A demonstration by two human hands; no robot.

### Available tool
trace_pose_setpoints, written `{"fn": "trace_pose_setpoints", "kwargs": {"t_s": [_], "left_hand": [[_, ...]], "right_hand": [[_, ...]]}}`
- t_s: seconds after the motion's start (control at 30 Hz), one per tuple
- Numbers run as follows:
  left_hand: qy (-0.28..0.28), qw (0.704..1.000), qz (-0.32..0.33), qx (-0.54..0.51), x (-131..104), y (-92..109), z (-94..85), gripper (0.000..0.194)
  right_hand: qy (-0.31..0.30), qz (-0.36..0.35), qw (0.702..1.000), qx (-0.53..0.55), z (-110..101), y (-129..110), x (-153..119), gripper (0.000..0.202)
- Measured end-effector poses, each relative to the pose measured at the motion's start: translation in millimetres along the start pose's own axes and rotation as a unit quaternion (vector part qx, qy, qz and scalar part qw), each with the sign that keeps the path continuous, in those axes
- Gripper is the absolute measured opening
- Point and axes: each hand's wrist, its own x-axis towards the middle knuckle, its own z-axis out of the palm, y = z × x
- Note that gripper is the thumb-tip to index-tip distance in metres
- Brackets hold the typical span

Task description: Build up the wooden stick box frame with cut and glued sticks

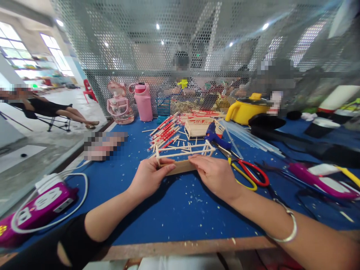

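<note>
Both hands hold a small open frame of pale wooden sticks with a flat tan strip along its near side. My left hand pinches the left end between thumb and fingers. My right hand is closed on the right part of the strip, its fingertips on the upper edge. Just beyond lies a blue glue gun, close to the frame's right end. Scissors with red and yellow handles lie right of my right hand. Loose short sticks are scattered behind the frame.
Red-and-white packs of sticks and a stick-built box stand farther back. Clear glue sticks and a yellow pot are at right. A pink bottle stands back left; a purple power strip lies near left. Perforated mesh rises behind.
</note>
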Motion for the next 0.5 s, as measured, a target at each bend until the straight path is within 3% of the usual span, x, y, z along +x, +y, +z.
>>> {"fn": "trace_pose_setpoints", "kwargs": {"t_s": [0.5], "left_hand": [[-0.004,1.0,-0.005,-0.015,-0.6,5.9,0.6,0.023]], "right_hand": [[0.002,-0.022,1.0,-0.007,0.2,1.0,-0.6,0.028]]}}
